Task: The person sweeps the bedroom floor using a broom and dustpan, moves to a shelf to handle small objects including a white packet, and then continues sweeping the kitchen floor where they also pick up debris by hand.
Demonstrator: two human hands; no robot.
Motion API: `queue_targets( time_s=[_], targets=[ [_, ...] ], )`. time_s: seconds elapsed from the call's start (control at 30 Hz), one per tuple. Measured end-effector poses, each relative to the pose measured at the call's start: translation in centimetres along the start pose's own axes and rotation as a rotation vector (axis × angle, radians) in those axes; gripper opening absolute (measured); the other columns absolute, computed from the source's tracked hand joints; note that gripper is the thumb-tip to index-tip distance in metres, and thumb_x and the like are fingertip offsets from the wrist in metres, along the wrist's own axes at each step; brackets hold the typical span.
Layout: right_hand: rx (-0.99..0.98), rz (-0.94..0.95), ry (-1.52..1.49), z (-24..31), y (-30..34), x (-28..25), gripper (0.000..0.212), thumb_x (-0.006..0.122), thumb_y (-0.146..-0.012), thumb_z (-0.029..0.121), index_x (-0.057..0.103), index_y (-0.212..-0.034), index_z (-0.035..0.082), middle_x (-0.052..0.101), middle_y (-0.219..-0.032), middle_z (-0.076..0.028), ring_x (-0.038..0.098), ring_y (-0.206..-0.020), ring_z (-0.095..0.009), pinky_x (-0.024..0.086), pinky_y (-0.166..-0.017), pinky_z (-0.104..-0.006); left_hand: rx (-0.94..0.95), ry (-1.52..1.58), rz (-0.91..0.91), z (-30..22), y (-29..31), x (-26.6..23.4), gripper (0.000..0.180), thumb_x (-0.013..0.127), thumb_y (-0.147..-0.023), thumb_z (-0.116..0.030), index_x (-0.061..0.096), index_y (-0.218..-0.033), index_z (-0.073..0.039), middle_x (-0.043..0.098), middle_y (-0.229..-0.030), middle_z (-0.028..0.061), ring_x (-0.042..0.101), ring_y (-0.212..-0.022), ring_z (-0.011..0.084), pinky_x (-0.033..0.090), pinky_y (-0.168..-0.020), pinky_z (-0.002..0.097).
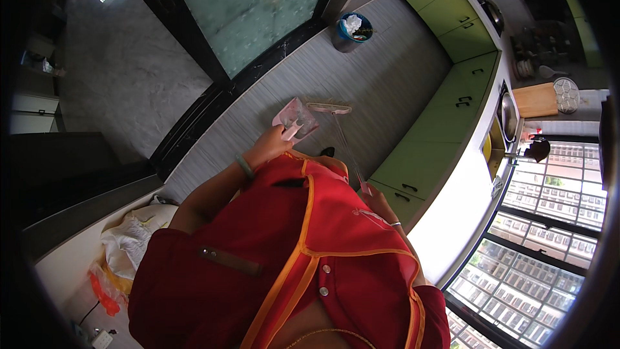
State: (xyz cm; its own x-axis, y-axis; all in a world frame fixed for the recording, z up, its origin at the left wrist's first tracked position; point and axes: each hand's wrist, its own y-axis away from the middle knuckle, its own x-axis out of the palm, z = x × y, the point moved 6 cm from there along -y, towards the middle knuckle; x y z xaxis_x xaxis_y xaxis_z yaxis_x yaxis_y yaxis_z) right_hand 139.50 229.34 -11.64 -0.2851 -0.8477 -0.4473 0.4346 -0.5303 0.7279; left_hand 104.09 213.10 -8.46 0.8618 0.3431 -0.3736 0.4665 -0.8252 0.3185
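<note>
My left hand [269,145] is closed round the handle of a small pink dustpan [302,114], which is held out over the grey floor. Lower on the right, my right hand [378,200] grips the thin stick of a broom [330,108]. The broom's pale pink head with its bristles is beside the dustpan's right edge; whether the two touch I cannot tell. Part of the right hand is hidden by my red apron [361,220] with orange trim.
A blue-rimmed bin [349,42] with white crumpled waste stands by the sliding door frame [226,90]. Green cabinets [439,116] under a white counter [452,207] line the right side. Plastic bags [126,242] lie at the lower left.
</note>
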Motion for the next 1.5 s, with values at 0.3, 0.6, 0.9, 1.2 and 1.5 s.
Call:
queue_targets(
  time_s=[0.3, 0.6, 0.9, 1.2, 1.5],
  targets=[
    [0.058, -0.027, -0.082, 0.5, 3.0, -3.1, 0.05, 0.052, -0.079, 0.017, 0.037, -0.127, 0.013, 0.054, -0.064, -0.007, 0.047, -0.044, -0.012, 0.042, -0.04, -0.0281, 0.033, 0.057, -0.011, 0.5, 0.6, -0.2, 0.029, 0.061, -0.073, -0.016, 0.049, -0.087, 0.006, 0.056, -0.069, 0.0128, 0.055, -0.055, 0.0151, 0.043, -0.05, 0.0283],
    [-0.263, 0.141, 0.236, -11.1, -4.5, 1.9, 0.048, 0.049, -0.076, 0.022, 0.039, -0.124, 0.019, 0.058, -0.073, -0.014, 0.058, -0.06, -0.023, 0.046, -0.059, -0.0339, 0.096, -0.064, -0.049, -1.9, 0.7, -0.4, 0.028, 0.061, -0.073, -0.017, 0.049, -0.084, 0.006, 0.055, -0.067, 0.0136, 0.055, -0.055, 0.017, 0.043, -0.049, 0.0296],
    [-0.184, 0.067, 0.35, 3.2, 4.1, -3.1, 0.047, 0.052, -0.074, 0.02, 0.044, -0.12, 0.015, 0.06, -0.08, -0.015, 0.059, -0.058, -0.022, 0.048, -0.051, -0.0318, -0.037, 0.097, -0.071, 0.2, 2.3, -0.8, 0.024, 0.063, -0.073, -0.015, 0.047, -0.078, 0.003, 0.053, -0.06, 0.01, 0.053, -0.05, 0.0134, 0.04, -0.045, 0.0288],
    [0.015, -0.059, 0.223, 5.3, 6.6, -7.6, 0.045, 0.053, -0.074, 0.017, 0.046, -0.119, 0.015, 0.054, -0.069, -0.009, 0.052, -0.049, -0.015, 0.045, -0.044, -0.0288, -0.029, 0.041, -0.154, -0.6, 4.9, -1.9, 0.029, 0.062, -0.069, -0.021, 0.048, -0.074, 0.004, 0.052, -0.067, 0.0191, 0.054, -0.064, 0.0229, 0.041, -0.056, 0.0348],
    [0.016, 0.02, 0.133, 8.4, 1.6, -7.4, 0.046, 0.053, -0.078, 0.018, 0.043, -0.122, 0.014, 0.047, -0.055, -0.002, 0.044, -0.041, -0.01, 0.038, -0.037, -0.0256, -0.219, 0.105, -0.214, 1.0, 8.5, -2.8, 0.033, 0.06, -0.067, -0.024, 0.049, -0.075, 0.006, 0.054, -0.074, 0.0248, 0.056, -0.069, 0.0333, 0.041, -0.059, 0.039]
  ],
)
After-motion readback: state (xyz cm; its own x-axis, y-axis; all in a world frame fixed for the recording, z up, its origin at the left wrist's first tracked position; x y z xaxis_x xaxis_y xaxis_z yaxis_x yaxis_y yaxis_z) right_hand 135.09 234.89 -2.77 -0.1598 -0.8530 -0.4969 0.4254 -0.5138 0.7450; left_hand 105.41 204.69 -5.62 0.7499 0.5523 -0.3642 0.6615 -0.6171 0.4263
